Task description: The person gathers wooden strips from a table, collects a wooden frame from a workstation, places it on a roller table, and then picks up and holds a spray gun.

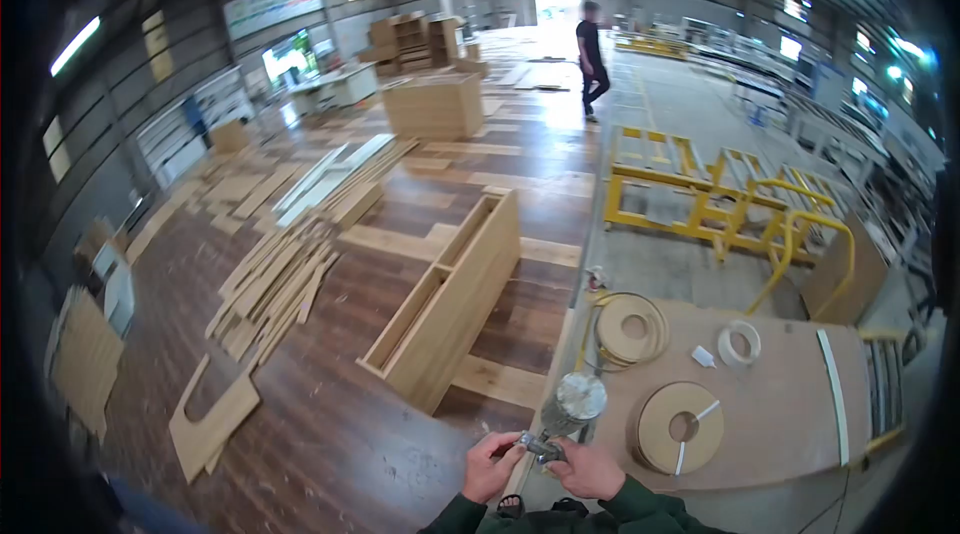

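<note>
A small grey metal tool (pixel 541 448) is held between my two hands, low in the view; its exact kind is too small to make out. My left hand (pixel 489 467) pinches its left end with thumb and fingers. Around its right end my right hand (pixel 588 470) is closed. Just beyond the tool stands a round can (pixel 580 400) with a pale, crusted top. To the right, a brown board-topped table (pixel 770 404) bears a large roll of edge banding (pixel 655 424), a second tan roll (pixel 627 322), a white tape roll (pixel 740 342) and a small white bottle (pixel 703 357).
A long open wooden cabinet frame (pixel 465 319) lies ahead on the floor. Loose wood strips (pixel 275 284) and a cut board (pixel 215 424) are scattered left. Yellow roller stands (pixel 700 194) stand at right. A person (pixel 590 59) in dark clothes is farther off.
</note>
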Demonstrator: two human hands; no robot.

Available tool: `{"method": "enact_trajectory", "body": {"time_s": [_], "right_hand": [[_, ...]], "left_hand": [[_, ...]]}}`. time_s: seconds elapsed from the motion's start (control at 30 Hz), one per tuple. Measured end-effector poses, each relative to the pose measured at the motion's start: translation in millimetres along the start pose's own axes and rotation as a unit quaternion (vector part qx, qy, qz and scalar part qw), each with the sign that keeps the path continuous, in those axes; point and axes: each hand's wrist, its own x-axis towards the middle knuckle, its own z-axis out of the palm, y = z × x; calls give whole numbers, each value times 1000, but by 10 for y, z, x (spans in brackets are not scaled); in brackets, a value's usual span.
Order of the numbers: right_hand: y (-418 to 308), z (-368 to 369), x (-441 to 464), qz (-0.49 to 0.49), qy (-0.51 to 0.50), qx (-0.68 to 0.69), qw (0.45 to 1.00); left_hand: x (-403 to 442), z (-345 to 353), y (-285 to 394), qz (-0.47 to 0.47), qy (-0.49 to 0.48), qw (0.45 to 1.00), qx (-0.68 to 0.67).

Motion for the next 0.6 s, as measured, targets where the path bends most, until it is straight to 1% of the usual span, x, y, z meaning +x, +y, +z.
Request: {"method": "enact_trajectory", "body": {"time_s": [0.03, 0.07, 0.13, 0.27, 0.33, 0.47, 0.53, 0.6], "right_hand": [[-108, -85, -23, 6, -23, -2, 1000], [-166, -133, -34, 9, -49, -5, 999], [-91, -85, -34, 18, -44, -2, 999], [17, -73, -58, 30, -48, 11, 998], [30, -114, -90, 32, -40, 13, 999], [184, -103, -123, 16, -19, 21, 999], [237, -98, -147, 9, -5, 16, 1000], [265, -120, -163, 1, 8, 12, 1000]], "left_hand": [[6, 8, -35, 4, -18, 1000, 3], [1, 11, -70, -5, -15, 1000, -3], [-4, 19, -97, -25, -6, 999, -18], [26, 94, -107, -30, -21, 999, -25], [49, 141, -136, -50, -39, 995, -75], [72, 228, -233, -45, -64, 994, -81], [85, 249, -267, -73, -83, 989, -96], [99, 269, -285, -78, -93, 988, -96]]}}
